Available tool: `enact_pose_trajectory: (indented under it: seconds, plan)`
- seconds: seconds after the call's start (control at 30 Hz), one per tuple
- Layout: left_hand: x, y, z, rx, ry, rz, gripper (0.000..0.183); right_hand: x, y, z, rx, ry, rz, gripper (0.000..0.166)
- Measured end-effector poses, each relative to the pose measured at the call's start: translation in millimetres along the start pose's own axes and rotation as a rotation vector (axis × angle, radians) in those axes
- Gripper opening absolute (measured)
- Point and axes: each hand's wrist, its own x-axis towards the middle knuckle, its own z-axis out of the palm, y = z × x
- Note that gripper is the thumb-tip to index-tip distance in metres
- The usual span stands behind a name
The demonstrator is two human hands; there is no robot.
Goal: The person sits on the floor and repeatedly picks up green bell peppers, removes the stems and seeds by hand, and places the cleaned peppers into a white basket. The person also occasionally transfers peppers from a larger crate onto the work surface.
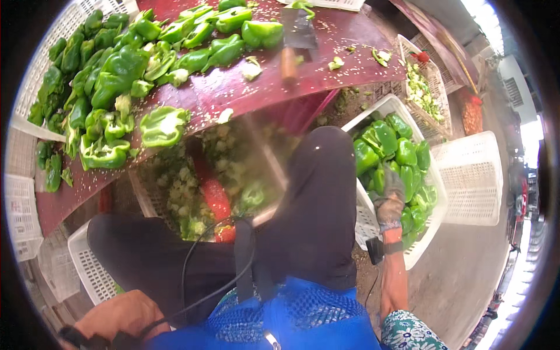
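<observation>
My right hand (390, 199), in a dark glove, reaches down into a white plastic crate (437, 245) of whole green bell peppers (407, 151). Its fingers are among the peppers, so their grip is hidden. My left hand (124, 308) is low at the left beside my thigh, seen from the back with its fingers out of sight. On the red tabletop (258, 89) before me lies a cleaver with a dark blade (299, 28) and a wooden handle (288, 65). Cut green bell pepper pieces (165, 126) and a large heap of peppers (118, 72) lie to its left.
Under the table, a crate (146, 197) holds pepper cores (227, 151), with a red table leg (214, 197) in front. Another white crate (94, 267) stands by my left knee. To the right are an upturned white crate (470, 179) and a basket of scraps (422, 94). Seeds litter the tabletop.
</observation>
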Motion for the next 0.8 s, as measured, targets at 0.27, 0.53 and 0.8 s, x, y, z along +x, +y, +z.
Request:
enact_pose_trajectory:
  seconds: [0.27,0.53,0.8]
  plan:
    - [62,-48,44,-0.008,-0.334,0.04,0.054,7,33,-6,1.495,0.112,0.411,0.059]
    - [31,-227,14,1.442,-0.708,-0.057,0.038,115,-19,-84,0.993,0.252,0.098,0.038]
    - [47,-276,-31,1.911,-0.605,0.0,0.056,298,-286,-106,0.454,0.277,-0.716,0.065]
